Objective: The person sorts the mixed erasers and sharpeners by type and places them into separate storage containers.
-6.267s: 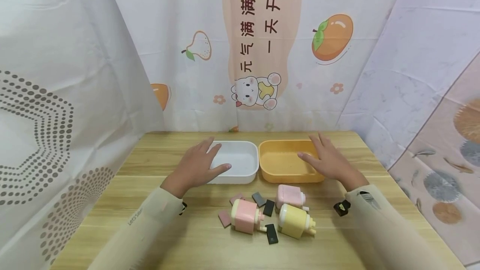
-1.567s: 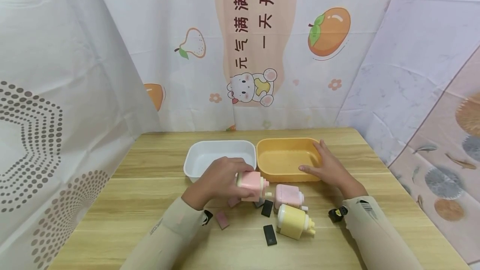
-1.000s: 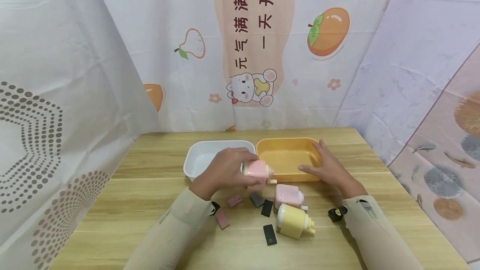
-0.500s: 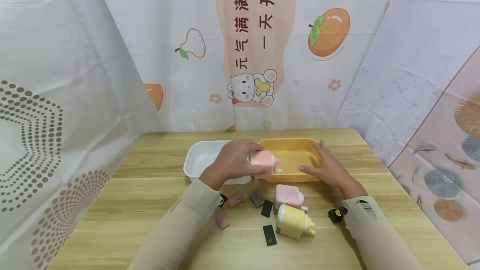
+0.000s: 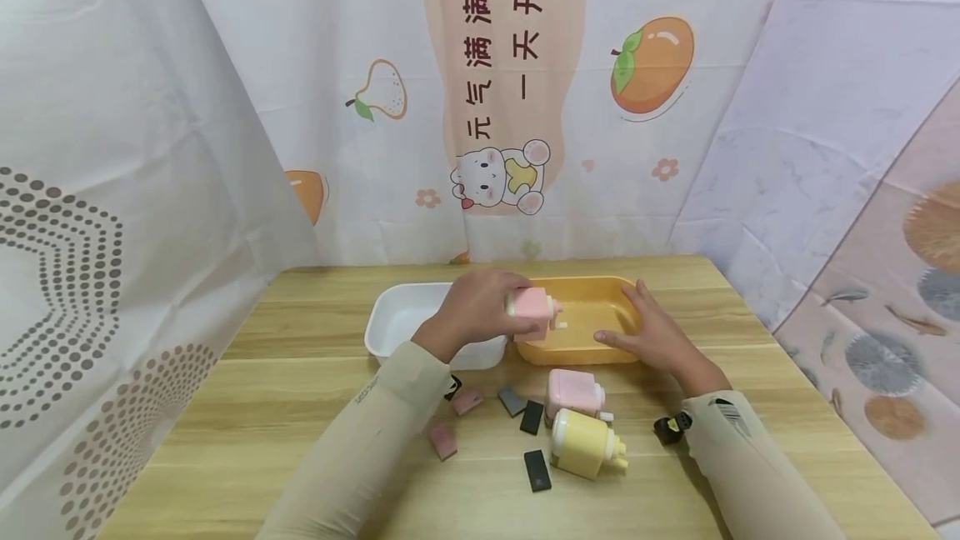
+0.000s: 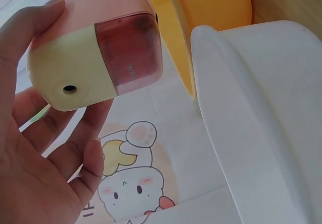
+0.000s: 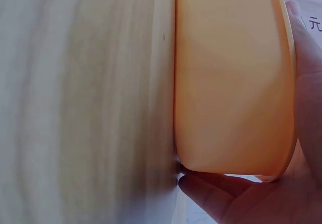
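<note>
My left hand (image 5: 480, 307) holds a pink and cream pencil sharpener (image 5: 529, 311) over the left end of the orange tray (image 5: 577, 355). In the left wrist view, the sharpener's cream face shows a pencil hole, with a clear reddish drawer (image 6: 131, 53) beside it. My right hand (image 5: 660, 340) grips the orange tray's right end, its thumb on the rim and other fingers around the end wall in the right wrist view. A pale pink sharpener (image 5: 573, 392) and a yellow sharpener (image 5: 581, 442) lie on the table in front of the tray.
A white tray (image 5: 397, 319) stands left of the orange one, partly behind my left forearm. Small erasers or blocks lie in front: pink pieces (image 5: 443, 442), a grey one (image 5: 512, 401) and black ones (image 5: 537, 471). Printed curtains (image 5: 375, 215) hang behind the wooden table (image 5: 285, 340).
My left hand left the white tray, took up the pink and cream sharpener, and carried it up and right to over the orange tray. My right hand has stayed at the orange tray.
</note>
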Motion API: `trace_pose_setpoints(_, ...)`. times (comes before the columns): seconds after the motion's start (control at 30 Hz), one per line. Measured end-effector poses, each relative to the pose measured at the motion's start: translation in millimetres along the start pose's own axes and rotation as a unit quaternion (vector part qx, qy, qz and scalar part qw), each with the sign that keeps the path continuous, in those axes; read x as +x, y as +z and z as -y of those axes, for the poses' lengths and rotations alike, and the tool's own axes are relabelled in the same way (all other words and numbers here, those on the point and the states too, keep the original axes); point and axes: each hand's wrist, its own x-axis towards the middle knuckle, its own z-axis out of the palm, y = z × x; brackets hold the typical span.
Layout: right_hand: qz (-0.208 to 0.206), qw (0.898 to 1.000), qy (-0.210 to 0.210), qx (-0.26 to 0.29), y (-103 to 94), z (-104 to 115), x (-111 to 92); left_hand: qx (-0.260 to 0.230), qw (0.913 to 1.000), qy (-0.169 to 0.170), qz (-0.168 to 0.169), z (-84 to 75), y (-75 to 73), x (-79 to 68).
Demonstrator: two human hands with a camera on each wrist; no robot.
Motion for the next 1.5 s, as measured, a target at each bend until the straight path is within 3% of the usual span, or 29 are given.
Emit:
trace_pose_setpoints(0.67, -0.002, 1.0, 0.003, -0.001, 0.2, -1, 1, -0.01, 0.9997, -0.013, -0.017, -0.9, 15.9, 24.2)
trace_pose_setpoints(1.13, -0.001, 1.0, 0.005, 0.007, 1.0, 2, -1, -0.043, 0.9973, -0.059, 0.011, 10.2, 28.7, 34.0)
trace_pose_setpoints(1.5, -0.005, 1.0, 0.006, 0.003, 2.4, 2, 0, -0.039, 0.9968, -0.064, 0.027, 9.8, 38.4, 46.8)
